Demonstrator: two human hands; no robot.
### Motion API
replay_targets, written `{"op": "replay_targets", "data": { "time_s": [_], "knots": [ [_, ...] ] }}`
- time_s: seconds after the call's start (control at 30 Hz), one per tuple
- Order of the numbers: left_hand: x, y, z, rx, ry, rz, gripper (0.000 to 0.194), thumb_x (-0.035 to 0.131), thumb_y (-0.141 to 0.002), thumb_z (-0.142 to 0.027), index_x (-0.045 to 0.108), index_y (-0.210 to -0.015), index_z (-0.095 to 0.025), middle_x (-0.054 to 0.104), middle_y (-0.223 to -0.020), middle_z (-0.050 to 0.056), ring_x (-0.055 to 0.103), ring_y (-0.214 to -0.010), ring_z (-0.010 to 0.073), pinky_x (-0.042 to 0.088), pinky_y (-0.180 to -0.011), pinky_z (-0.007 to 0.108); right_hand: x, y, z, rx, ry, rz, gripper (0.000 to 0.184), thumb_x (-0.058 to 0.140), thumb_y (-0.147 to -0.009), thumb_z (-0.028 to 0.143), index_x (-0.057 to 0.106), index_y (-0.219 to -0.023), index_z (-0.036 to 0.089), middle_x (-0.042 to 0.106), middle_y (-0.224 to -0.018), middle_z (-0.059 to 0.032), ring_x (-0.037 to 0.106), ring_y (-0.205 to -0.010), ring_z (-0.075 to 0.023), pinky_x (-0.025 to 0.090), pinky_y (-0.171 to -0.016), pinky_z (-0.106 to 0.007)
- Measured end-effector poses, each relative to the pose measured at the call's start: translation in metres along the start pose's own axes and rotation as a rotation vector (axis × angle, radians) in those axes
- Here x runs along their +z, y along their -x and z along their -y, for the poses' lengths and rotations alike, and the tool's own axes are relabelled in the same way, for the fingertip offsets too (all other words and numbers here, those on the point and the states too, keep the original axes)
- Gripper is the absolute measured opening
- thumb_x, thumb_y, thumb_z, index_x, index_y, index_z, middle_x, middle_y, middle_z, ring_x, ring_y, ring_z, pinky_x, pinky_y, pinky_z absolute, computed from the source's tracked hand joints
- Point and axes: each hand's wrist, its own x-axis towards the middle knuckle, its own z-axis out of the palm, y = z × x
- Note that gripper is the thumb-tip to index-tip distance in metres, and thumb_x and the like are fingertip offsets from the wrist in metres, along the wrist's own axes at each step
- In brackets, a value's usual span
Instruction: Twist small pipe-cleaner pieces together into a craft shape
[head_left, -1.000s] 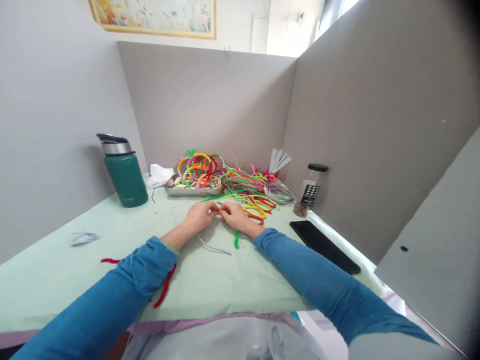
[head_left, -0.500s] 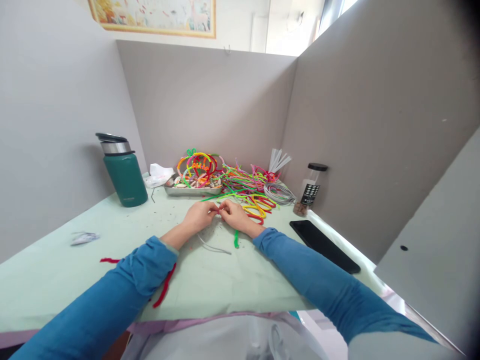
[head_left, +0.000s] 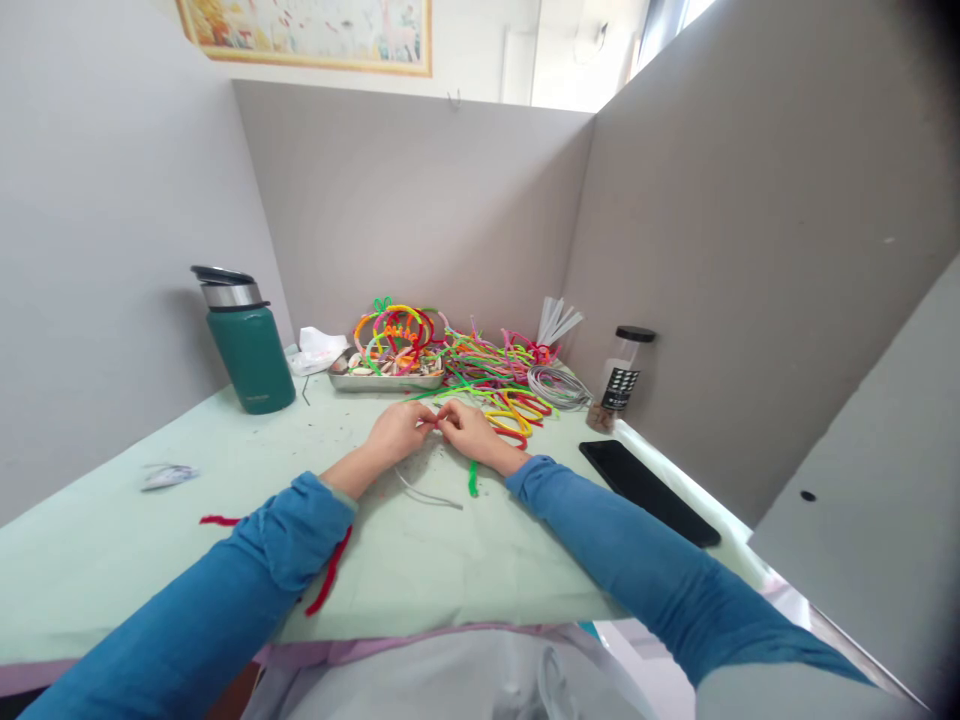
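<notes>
My left hand (head_left: 401,435) and my right hand (head_left: 472,435) meet fingertip to fingertip above the middle of the table. Both pinch a small red piece of pipe cleaner (head_left: 437,424), mostly covered by the fingers. A thin grey wire (head_left: 431,498) curves over the cloth below my left hand; whether it joins the held piece I cannot tell. Just under my right wrist is a short green pipe cleaner (head_left: 473,478). Red pipe cleaner (head_left: 330,572) shows on the near side of my left sleeve, and another red end (head_left: 219,521) sticks out on its far side.
Behind my hands stand a metal tray (head_left: 386,383) with pipe-cleaner rings and a heap of coloured pipe cleaners (head_left: 487,360). A grey wire coil (head_left: 559,390), a clear jar (head_left: 619,385) and a black phone (head_left: 649,492) are rightward. A green bottle (head_left: 253,355) stands left. Grey partitions enclose the table.
Almost nothing differs. Both hands stay in the same place with the fingertips together, apart from very slight finger shifts.
</notes>
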Motion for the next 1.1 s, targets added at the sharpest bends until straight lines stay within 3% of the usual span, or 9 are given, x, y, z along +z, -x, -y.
{"op": "replay_targets", "data": {
  "time_s": [0.4, 0.63, 1.1],
  "knots": [
    [0.003, 0.0, 0.003, 0.03, 0.006, -0.016, 0.023, 0.054, -0.079, -0.025, 0.072, -0.092, -0.021, 0.069, -0.101, 0.005, 0.062, -0.091, 0.0177, 0.045, -0.084, 0.025, 0.0, 0.0, 0.0, -0.007, -0.01, 0.004, 0.012, 0.05, -0.081, 0.019, 0.059, -0.089, 0.018, 0.062, -0.072, -0.0006, 0.055, -0.065, -0.0137, 0.037, -0.062, -0.024],
    [-0.005, 0.001, -0.005, -0.015, -0.027, 0.059, 0.025, 0.052, -0.08, -0.027, 0.073, -0.095, -0.022, 0.072, -0.096, 0.004, 0.063, -0.086, 0.0174, 0.044, -0.077, 0.024, -0.001, 0.001, 0.001, -0.013, 0.007, 0.006, 0.013, 0.05, -0.08, 0.017, 0.06, -0.089, 0.018, 0.063, -0.074, -0.001, 0.054, -0.066, -0.0135, 0.036, -0.061, -0.023],
    [-0.008, 0.003, -0.008, -0.041, -0.039, 0.084, 0.028, 0.049, -0.08, -0.028, 0.073, -0.093, -0.021, 0.074, -0.091, 0.005, 0.063, -0.08, 0.018, 0.042, -0.069, 0.024, -0.001, 0.0, 0.001, -0.019, 0.013, 0.027, 0.014, 0.05, -0.081, 0.018, 0.062, -0.089, 0.018, 0.065, -0.077, -0.0019, 0.055, -0.069, -0.0138, 0.036, -0.063, -0.023]
  ]
}}
